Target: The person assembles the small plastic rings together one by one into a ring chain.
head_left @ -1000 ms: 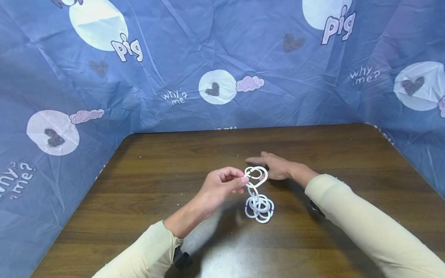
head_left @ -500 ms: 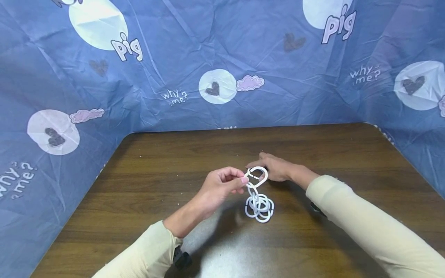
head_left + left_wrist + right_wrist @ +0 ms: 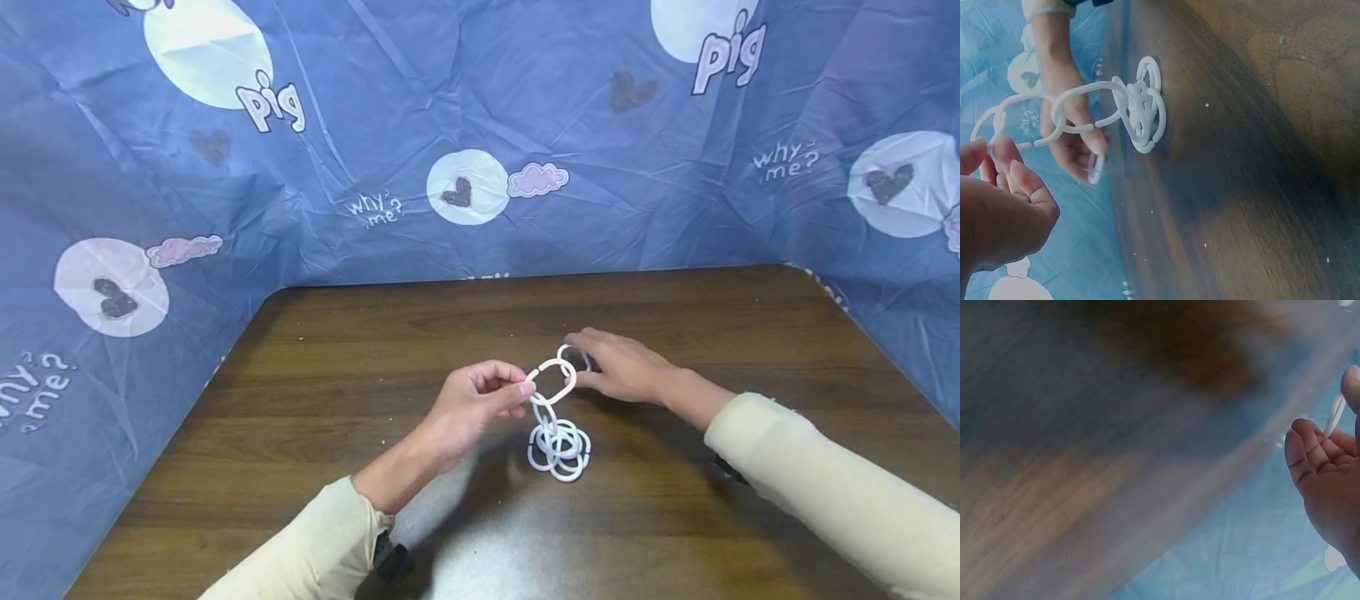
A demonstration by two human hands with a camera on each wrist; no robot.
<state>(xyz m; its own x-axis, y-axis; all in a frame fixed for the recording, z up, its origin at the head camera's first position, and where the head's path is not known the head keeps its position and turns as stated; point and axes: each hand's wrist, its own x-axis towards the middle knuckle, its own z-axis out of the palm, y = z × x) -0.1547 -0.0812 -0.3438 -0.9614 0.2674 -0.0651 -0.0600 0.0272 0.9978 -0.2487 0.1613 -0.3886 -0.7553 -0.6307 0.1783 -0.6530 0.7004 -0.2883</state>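
Observation:
My left hand pinches an oval white plastic chain link, which has a small gap in its side. From it a short chain hangs down to a heap of joined links on the table. Just to the right, my right hand holds a separate white link between thumb and fingers. That link stands on edge in the right wrist view and partly overlaps the left hand's link in the head view. My left fingertips show at the chain's upper end in the left wrist view.
The dark wood-grain table has rounded far corners and a few tiny white specks. A blue printed cloth hangs behind it and along both sides. Light sleeves cover both forearms, with dark straps at the wrists.
My right hand has taken hold of a loose link from the table behind the chain and drawn it slightly right. My left hand and the heap have stayed put.

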